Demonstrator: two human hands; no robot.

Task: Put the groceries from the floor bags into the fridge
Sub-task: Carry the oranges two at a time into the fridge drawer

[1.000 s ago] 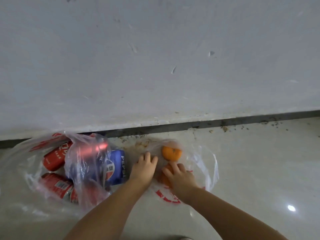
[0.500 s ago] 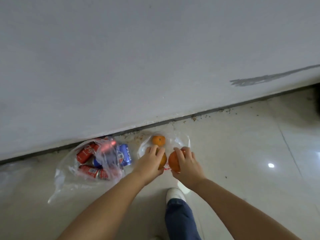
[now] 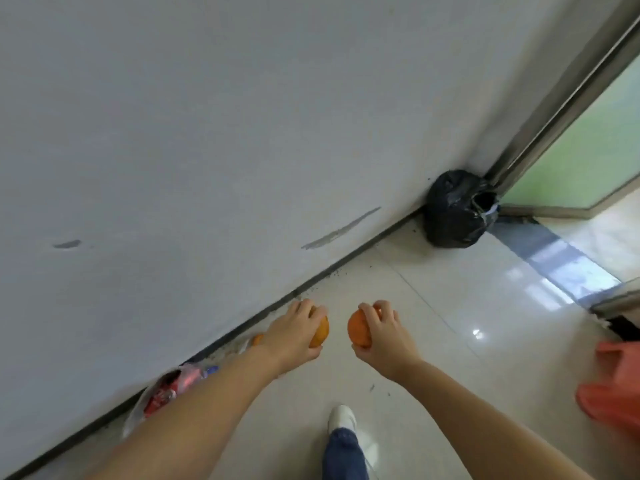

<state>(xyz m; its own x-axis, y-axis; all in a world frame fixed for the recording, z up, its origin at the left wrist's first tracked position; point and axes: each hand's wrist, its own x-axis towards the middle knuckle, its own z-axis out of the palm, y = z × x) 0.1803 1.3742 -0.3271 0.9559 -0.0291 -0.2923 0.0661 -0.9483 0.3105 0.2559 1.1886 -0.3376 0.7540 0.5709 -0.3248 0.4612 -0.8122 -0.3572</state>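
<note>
My left hand (image 3: 294, 336) is closed over an orange (image 3: 320, 334), held well above the floor. My right hand (image 3: 382, 336) grips a second orange (image 3: 357, 329) beside it; the two fruits are a short gap apart. Behind my left wrist a third orange (image 3: 257, 339) lies on the floor by the wall. A clear plastic bag (image 3: 162, 393) with red and blue drink cans lies against the wall base, partly hidden by my left forearm. No fridge is in view.
A grey wall (image 3: 207, 133) runs diagonally on the left. A knotted black rubbish bag (image 3: 457, 209) sits in the corner by a metal door frame (image 3: 561, 98). A red-orange plastic bag (image 3: 613, 386) lies at the right edge. My white shoe (image 3: 341, 419) stands on the glossy tiles.
Both hands have risen from the floor bag, each carrying an orange. My view has lifted and swung right, bringing the black bag, door frame and red bag into sight.
</note>
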